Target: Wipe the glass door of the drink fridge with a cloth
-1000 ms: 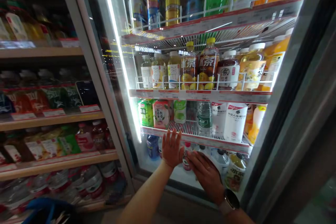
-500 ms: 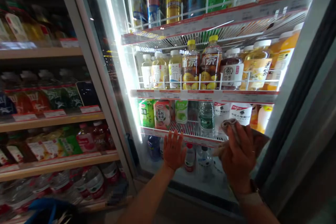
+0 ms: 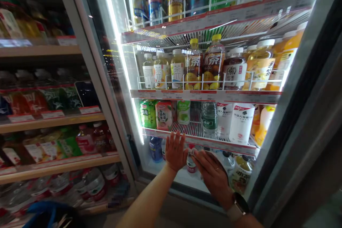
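My left hand (image 3: pixel 175 151) lies flat with its fingers up against the glass front of a lit drinks cooler. To its right, my right hand (image 3: pixel 213 174) presses a greyish cloth (image 3: pixel 191 151) to the same glass. Only a little of the cloth shows at the fingertips and along the hand's upper edge; the rest is hidden beneath the palm. The two hands are close together, the right fingertips near the left thumb. Behind the glass, a small red-capped bottle (image 3: pixel 191 165) is partly covered by the right hand.
Inside the cooler, wire shelves hold cans, tea bottles (image 3: pixel 213 60), green and red drink bottles (image 3: pixel 164 115), a water bottle (image 3: pixel 210 119) and white bottles (image 3: pixel 241 123). At left stands an open wooden shelf (image 3: pixel 53 123) of bottles. A blue item (image 3: pixel 44 210) is at the lower left.
My right hand has swept left and down with the cloth, from in front of the white bottles to beside my left hand. The left hand has barely moved.
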`<state>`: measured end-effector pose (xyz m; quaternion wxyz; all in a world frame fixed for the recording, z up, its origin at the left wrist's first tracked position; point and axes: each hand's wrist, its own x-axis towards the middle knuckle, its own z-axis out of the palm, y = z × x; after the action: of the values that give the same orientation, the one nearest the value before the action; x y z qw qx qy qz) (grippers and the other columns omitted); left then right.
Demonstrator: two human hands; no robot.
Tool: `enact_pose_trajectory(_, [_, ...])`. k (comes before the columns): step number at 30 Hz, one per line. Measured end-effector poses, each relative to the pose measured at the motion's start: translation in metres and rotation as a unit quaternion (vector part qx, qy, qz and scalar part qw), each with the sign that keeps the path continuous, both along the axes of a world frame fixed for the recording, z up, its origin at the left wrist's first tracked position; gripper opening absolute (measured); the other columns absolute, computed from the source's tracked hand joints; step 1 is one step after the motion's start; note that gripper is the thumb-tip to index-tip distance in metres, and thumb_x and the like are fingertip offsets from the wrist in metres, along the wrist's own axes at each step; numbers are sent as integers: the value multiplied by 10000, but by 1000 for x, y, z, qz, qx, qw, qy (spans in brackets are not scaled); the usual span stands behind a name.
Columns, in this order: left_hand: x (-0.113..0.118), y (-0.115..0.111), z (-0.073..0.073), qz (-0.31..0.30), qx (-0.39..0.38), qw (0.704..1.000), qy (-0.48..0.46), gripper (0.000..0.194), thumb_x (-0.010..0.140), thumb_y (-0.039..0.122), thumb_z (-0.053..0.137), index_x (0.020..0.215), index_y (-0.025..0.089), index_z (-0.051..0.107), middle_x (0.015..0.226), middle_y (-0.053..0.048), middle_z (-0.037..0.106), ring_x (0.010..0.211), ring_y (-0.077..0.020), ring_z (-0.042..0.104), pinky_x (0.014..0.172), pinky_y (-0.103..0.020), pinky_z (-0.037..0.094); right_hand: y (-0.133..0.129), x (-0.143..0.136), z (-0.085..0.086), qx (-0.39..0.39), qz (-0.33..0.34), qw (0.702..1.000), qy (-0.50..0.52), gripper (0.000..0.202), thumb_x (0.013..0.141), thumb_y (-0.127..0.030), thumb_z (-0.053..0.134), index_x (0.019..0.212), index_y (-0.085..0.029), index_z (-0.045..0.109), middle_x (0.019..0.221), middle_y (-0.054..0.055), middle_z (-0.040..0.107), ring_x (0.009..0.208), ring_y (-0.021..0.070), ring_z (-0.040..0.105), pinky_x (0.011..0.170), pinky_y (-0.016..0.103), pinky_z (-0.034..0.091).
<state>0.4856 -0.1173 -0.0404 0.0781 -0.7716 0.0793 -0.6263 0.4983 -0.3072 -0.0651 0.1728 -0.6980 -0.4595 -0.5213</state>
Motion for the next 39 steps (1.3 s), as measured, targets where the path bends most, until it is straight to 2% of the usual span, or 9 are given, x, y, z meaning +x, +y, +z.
enact_pose_trajectory(3, [-1,-1,2,-11,-1,1000,-2,584,975,268,321,1529,113,218,1606,-113,190,1499,-272,130,1214,-430,165,-3,-1,-17,-51,17,999,-9,464,924,-47,406,1319,-205,590,1372,20,590,1301,155,512,1156,319,379])
enact_pose_trajectory(6, [-1,-1,3,-15,-4,1000,0,586,970,254,334,1530,123,220,1604,-103,202,1499,-262,133,1217,-423,162,-6,-1,-16,-71,23,997,-18,437,938,-55,393,1285,-201,614,1375,6,588,1296,152,514,1143,310,391])
enact_pose_trajectory(13, [0,2,-2,-10,-3,1000,5,603,954,264,374,1524,122,238,1574,-135,280,1489,-274,180,1206,-460,199,-9,2,37,37,-15,999,-13,387,967,-71,415,1245,-233,630,1257,16,670,1305,158,510,1190,369,274])
enact_pose_trajectory(18, [1,4,-7,5,-4,1000,8,610,944,266,386,1525,142,246,1559,-125,323,1482,-269,215,1201,-466,212,-19,13,72,126,-83,988,-40,466,940,-75,480,1365,-255,536,1305,56,638,1352,232,465,1174,476,285])
enact_pose_trajectory(23, [0,3,-4,0,4,1000,2,597,952,260,360,1522,120,245,1569,-135,294,1484,-280,200,1199,-465,213,-24,20,89,253,-105,961,-40,566,922,-69,463,1448,-281,450,1424,88,535,1375,300,427,1164,588,239])
enact_pose_trajectory(27, [0,1,-2,-6,4,1000,-9,578,972,259,319,1523,106,234,1603,-115,194,1493,-287,157,1209,-447,183,-10,12,74,216,-98,971,-13,528,938,-123,472,1451,-248,449,1383,104,572,1369,290,438,1180,576,210])
enact_pose_trajectory(33, [0,2,-3,-10,0,1000,-8,581,964,256,352,1519,117,253,1563,-137,301,1488,-273,187,1200,-457,214,4,3,23,105,-59,993,8,384,941,-122,456,1264,-242,626,1255,53,669,1323,218,495,1213,472,189])
enact_pose_trajectory(36, [1,3,-2,-8,2,1000,-12,581,963,255,363,1517,113,257,1578,-128,270,1490,-273,175,1208,-444,197,4,1,-4,45,-12,999,0,416,936,-63,394,1209,-234,657,1256,2,670,1299,150,508,1224,361,192])
enact_pose_trajectory(39, [1,3,0,-11,3,1000,-16,579,964,241,356,1518,110,250,1593,-114,231,1492,-276,163,1214,-440,180,0,0,-16,-21,19,999,-26,447,941,-47,350,1208,-227,659,1298,-36,644,1269,126,523,1210,301,234])
